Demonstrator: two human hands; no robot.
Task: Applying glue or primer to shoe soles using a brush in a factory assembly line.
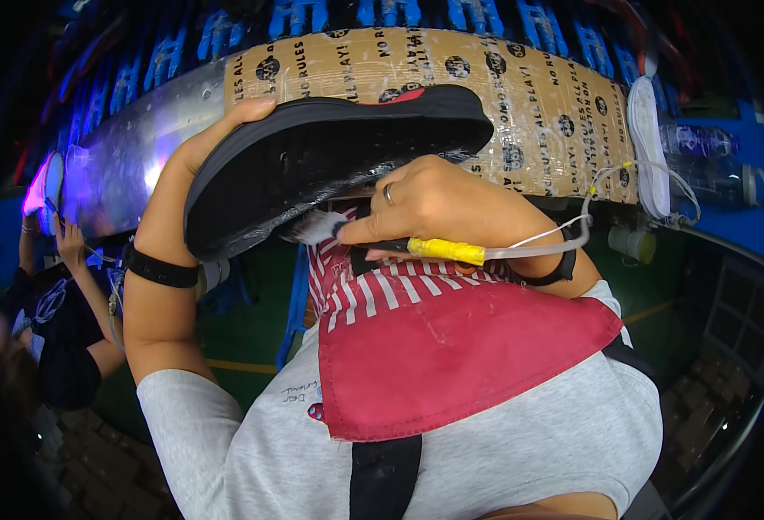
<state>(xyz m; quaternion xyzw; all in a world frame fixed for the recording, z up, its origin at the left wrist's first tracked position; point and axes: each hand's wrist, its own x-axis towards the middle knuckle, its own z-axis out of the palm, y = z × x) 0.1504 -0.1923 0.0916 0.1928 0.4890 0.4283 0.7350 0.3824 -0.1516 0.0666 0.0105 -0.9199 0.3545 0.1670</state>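
A large black shoe sole with a small red patch on its outer edge is tilted up in front of me. My left hand is closed round its left end, most of the fingers hidden behind it. Along the sole's lower rim runs a wet, shiny film. My right hand, with a ring on one finger, grips a brush that has yellow tape round its handle and a clear tube leading from it. The brush's pale bristles are at the sole's near rim; whether they touch it I cannot tell.
Printed cardboard covers part of a metal worktop. Blue racks line the back. To the right are a white sole and clear bottles. At left, a co-worker's hand works at a purple-lit sole.
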